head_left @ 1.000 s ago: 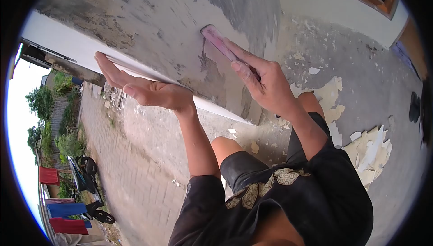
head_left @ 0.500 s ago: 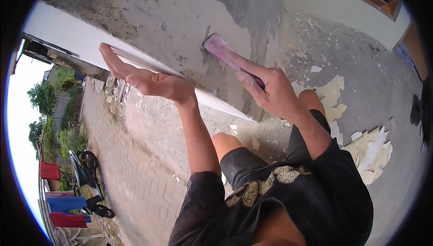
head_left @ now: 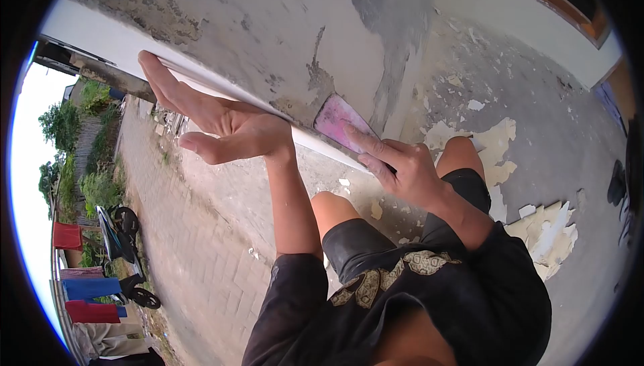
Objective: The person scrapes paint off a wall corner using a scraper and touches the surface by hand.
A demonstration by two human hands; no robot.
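Pink and dust-smeared, a flat tool (head_left: 342,121) sits at the corner of a patchy grey wall (head_left: 255,44), clamped in the fingers of a worker's right hand (head_left: 416,175). The index finger lies along its broad face, with the thumb below. From those fingers the tool reaches up and to the left in the view, its long axis slanting across the wall's edge, the far end pointing away from the body. It lies between the two hands, with the right gripping it and the left wrist near its outer side.

The left hand (head_left: 241,128) holds nothing; its fingers are stretched out close together, the thumb apart, alongside the wall's white side (head_left: 100,36). Whether it touches that surface cannot be told.

Pale flakes (head_left: 547,232) lie heaped on the floor beyond the worker's knees, below a wooden window frame (head_left: 567,16). Across the paved yard (head_left: 194,232) stands a motorbike (head_left: 121,238), near a red cloth (head_left: 67,235) on a line.
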